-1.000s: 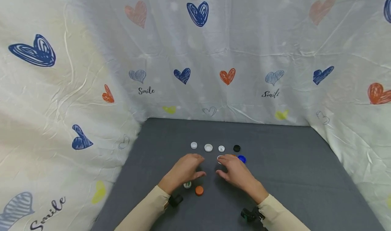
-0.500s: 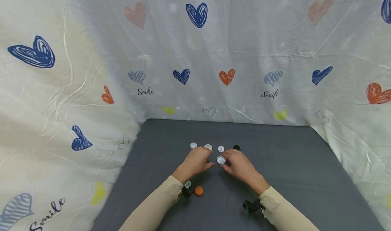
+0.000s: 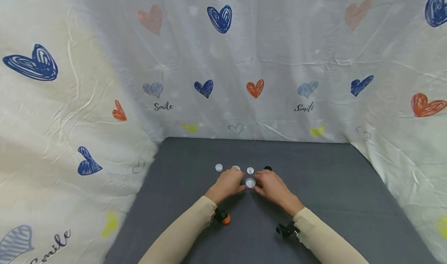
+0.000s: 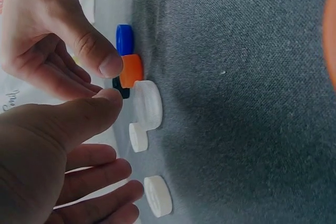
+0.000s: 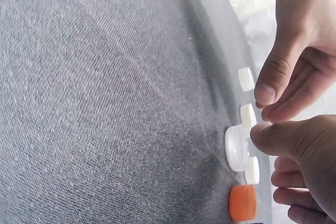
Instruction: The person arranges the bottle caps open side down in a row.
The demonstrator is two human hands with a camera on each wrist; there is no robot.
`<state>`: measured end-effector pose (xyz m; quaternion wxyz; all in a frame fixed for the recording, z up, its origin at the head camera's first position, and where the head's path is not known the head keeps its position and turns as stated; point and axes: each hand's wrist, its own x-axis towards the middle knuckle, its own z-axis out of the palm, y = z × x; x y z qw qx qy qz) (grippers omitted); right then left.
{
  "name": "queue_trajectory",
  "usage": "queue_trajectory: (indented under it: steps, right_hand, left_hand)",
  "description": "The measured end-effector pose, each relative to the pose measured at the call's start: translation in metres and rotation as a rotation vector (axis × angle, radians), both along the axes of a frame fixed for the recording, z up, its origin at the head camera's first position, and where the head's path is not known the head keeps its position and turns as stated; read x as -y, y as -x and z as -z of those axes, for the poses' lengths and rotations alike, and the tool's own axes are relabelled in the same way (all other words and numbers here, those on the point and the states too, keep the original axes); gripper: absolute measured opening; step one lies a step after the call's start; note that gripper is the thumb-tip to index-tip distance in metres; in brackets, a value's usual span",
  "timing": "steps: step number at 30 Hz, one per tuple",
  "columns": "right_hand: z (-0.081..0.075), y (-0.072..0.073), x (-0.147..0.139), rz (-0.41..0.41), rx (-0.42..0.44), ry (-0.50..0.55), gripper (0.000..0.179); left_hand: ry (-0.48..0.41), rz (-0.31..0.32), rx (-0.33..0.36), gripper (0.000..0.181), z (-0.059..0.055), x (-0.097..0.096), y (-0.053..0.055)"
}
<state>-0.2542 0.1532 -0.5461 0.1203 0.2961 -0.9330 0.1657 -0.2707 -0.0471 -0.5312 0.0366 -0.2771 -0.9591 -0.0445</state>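
Note:
In the head view my left hand point(image 3: 228, 183) and right hand point(image 3: 275, 188) hover low on either side of a clear-rimmed bottle cap point(image 3: 250, 183). The left wrist view shows both hands with loosely bent fingers and nothing held, their tips close together. Beyond them that clear cap point(image 4: 148, 105) lies on the cloth beside an orange cap point(image 4: 132, 71), a blue cap point(image 4: 124, 39) and a small white cap point(image 4: 138, 137). My right thumb point(image 5: 266, 136) overlaps the clear cap's edge in the right wrist view. The right hand hides the blue cap from the head view.
Further back on the grey cloth point(image 3: 314, 167) lie white caps point(image 3: 219, 167) and a black cap point(image 3: 267, 168). Another orange cap point(image 3: 227, 220) peeks out by the left wrist camera point(image 3: 220, 215). A curtain printed with hearts point(image 3: 223, 62) surrounds the cloth.
My left hand has moved right and forward, close to the right hand. The right hand has shifted slightly and covers the blue cap. A green-and-white cap is now hidden behind the left wrist.

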Motion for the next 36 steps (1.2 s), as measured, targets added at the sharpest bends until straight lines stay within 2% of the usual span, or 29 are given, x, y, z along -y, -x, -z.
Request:
queue_trajectory:
  steps: [10,18,29,36]
  right_hand:
    - [0.01,0.009,0.003,-0.017,0.002,-0.025,0.026]
    - [0.017,0.013,0.004,-0.002,0.008,-0.053,0.017]
    - [0.022,0.012,0.005,0.011,-0.001,-0.026,0.016]
    - [0.023,0.011,0.004,0.012,-0.008,-0.015,0.017]
  left_hand:
    - [0.019,-0.06,0.003,0.029,0.011,-0.008,0.008]
    - [0.045,-0.053,-0.017,0.029,0.019,-0.013,0.009]
    - [0.073,-0.063,-0.048,0.027,0.025,-0.017,0.011]
    - [0.055,-0.037,-0.068,0.022,0.029,-0.015,0.012]
